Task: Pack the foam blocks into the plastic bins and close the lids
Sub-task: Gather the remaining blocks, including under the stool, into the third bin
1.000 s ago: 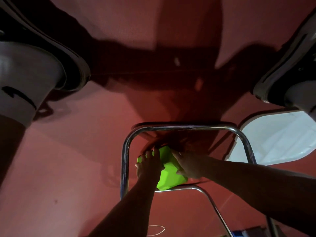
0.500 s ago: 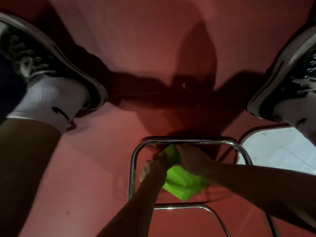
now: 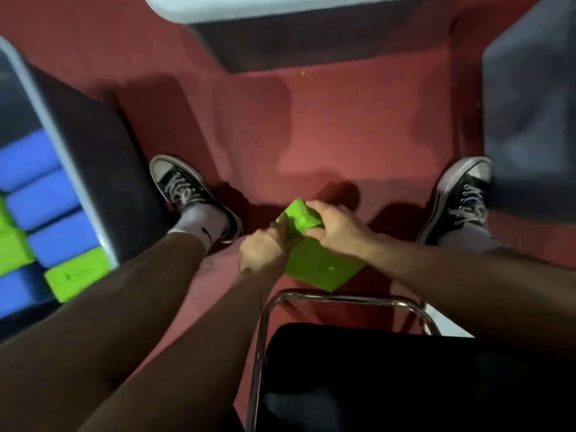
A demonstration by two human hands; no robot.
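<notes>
Two green foam blocks point(image 3: 314, 266) are held together between my feet, just above the red floor. My left hand point(image 3: 265, 249) grips their left side and my right hand point(image 3: 335, 227) curls over the top of the smaller upper block point(image 3: 300, 218). An open plastic bin point(image 3: 71, 157) with a pale rim stands at the left. It holds several blue foam blocks point(image 3: 43, 198) and green foam blocks point(image 3: 76, 274).
I sit on a black chair point(image 3: 374, 378) with a chrome frame point(image 3: 339, 299). My sneakers point(image 3: 187, 191) rest on the red floor point(image 3: 343, 120). Another bin point(image 3: 280, 26) stands straight ahead and a grey one point(image 3: 530, 104) at the right.
The view swung up from under the chair to the floor ahead. Both hands brought the green blocks out from beneath the seat to in front of it.
</notes>
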